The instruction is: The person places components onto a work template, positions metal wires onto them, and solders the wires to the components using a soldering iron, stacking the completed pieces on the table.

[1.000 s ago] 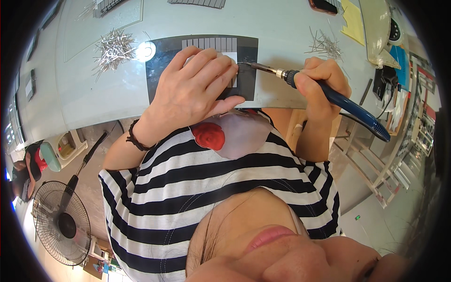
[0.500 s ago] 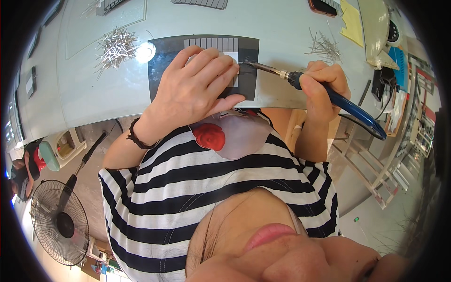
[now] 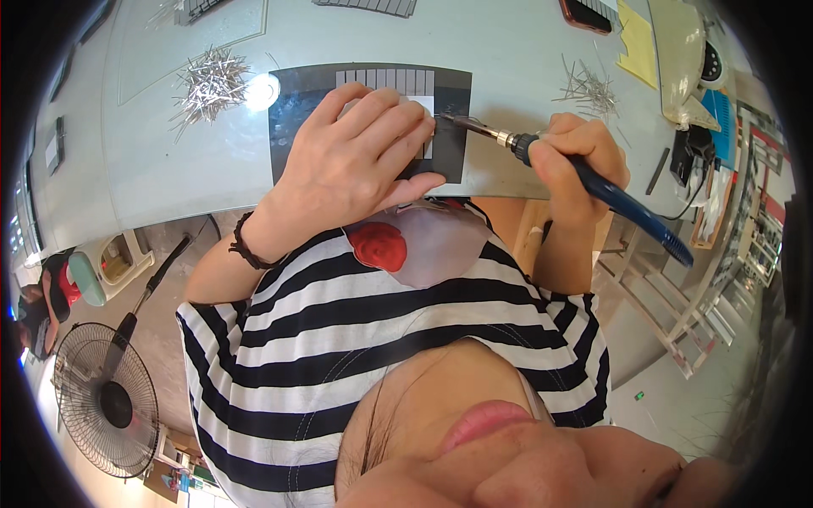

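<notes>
My right hand is closed around a soldering iron with a dark blue handle and metal shaft. The iron's tip reaches the right edge of a panel of narrow grey strips, beside my left fingertips. My left hand lies over the panel with fingers bent and close together, thumb stretched toward me. What its fingertips press or hold is hidden beneath them. Under the panel is a dark rectangular mat, and a white piece shows next to my left fingers.
A pile of thin silvery wires lies left of the mat, a smaller wire bunch to the right. More grey strips are at the far edge. A phone and yellow paper lie far right. A fan stands lower left.
The soldering iron and my right hand have shifted slightly, the handle's rear end dipping a little toward me. My left hand keeps nearly the same place on the panel.
</notes>
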The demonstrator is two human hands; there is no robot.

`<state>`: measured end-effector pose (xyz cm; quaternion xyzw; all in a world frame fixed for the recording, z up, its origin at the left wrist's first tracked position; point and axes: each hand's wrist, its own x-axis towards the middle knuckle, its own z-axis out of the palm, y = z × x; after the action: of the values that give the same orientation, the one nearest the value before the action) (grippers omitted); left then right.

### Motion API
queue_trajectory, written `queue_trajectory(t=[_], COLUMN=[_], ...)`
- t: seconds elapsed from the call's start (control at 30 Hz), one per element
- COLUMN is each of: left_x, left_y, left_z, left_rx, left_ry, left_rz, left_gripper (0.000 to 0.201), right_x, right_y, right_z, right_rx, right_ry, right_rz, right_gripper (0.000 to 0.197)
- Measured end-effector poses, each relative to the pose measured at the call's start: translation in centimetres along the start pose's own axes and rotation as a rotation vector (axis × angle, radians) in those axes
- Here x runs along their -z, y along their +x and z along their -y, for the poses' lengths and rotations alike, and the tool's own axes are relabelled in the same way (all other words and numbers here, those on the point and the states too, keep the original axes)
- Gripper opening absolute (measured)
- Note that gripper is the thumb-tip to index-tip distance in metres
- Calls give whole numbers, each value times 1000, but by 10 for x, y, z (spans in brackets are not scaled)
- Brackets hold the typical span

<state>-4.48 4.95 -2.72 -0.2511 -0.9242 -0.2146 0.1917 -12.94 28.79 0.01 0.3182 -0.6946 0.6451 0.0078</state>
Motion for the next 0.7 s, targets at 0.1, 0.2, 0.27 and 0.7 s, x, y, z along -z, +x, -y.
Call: queue_trajectory(t=[0.1,0.2,0.27,0.7], left_x=[-1,-3,-4,41], left_y=[-1,1,2,-36], left_z=[0,2,3,8], left_rx=[-4,-15,-21,139], left_ry=[-5,-15,-25,109], left_rz=[-2,-28,-51,-140], left_gripper=[46,43,42,37], right_x=[0,3,5,2], right_y=[5,5,3,-26], right_z=[6,4,4,-27], right_rx=[22,12,19,116], right_ry=[-100,-106,-104,-24], right_rz=[72,52,20,-314], right_gripper=[15,15,15,25])
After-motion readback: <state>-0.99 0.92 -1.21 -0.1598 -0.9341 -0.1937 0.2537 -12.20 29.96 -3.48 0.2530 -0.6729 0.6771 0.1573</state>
